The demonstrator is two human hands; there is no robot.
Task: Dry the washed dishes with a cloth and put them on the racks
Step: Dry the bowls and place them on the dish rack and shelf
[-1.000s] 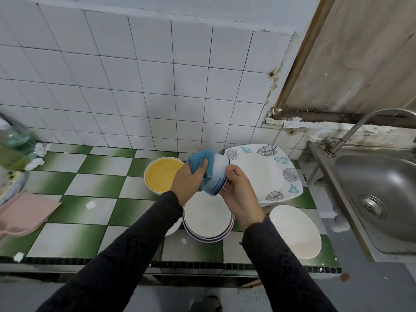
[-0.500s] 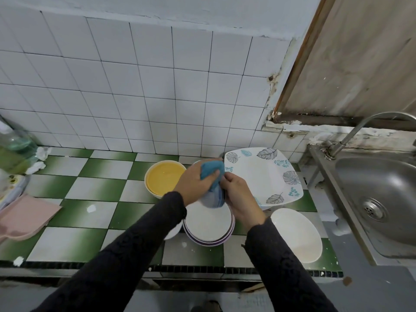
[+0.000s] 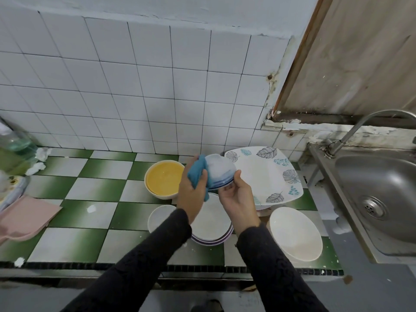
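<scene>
- Since half a second ago the bowl (image 3: 221, 170) has turned, so its outside now faces the camera; back then the hands and cloth hid most of it.
- Cloth (image 3: 197, 173), blue, has shifted to the bowl's left side and hangs down beside the rim.
- Left hand (image 3: 191, 195) grips the cloth, fingers curled round it, and presses it against the bowl.
- Right hand (image 3: 239, 200) holds the bowl from below, palm up, with the thumb (image 3: 236, 177) clamped on the rim; its other fingers are hidden behind the bowl.
- Bowl sits in the air between both hands, above the desk (image 3: 85, 212), tilted with its base up and its blue-striped rim down.
- Directly beneath the hands a stack of plates (image 3: 210, 224) rests on the desk.
- Left of the stack, touching it or just beside it, is a small bowl (image 3: 159, 216); behind that stands a yellow bowl (image 3: 165, 180).
- Right of the hands a leaf plate (image 3: 267, 174) leans up toward the wall, and an oval bowl (image 3: 295, 233) lies near the desk's front edge.
- Sink (image 3: 378, 194) and tap (image 3: 358, 131) are at the far right.
- At the far left lie a pink mat (image 3: 24, 215) and a bottle (image 3: 13, 143).
</scene>
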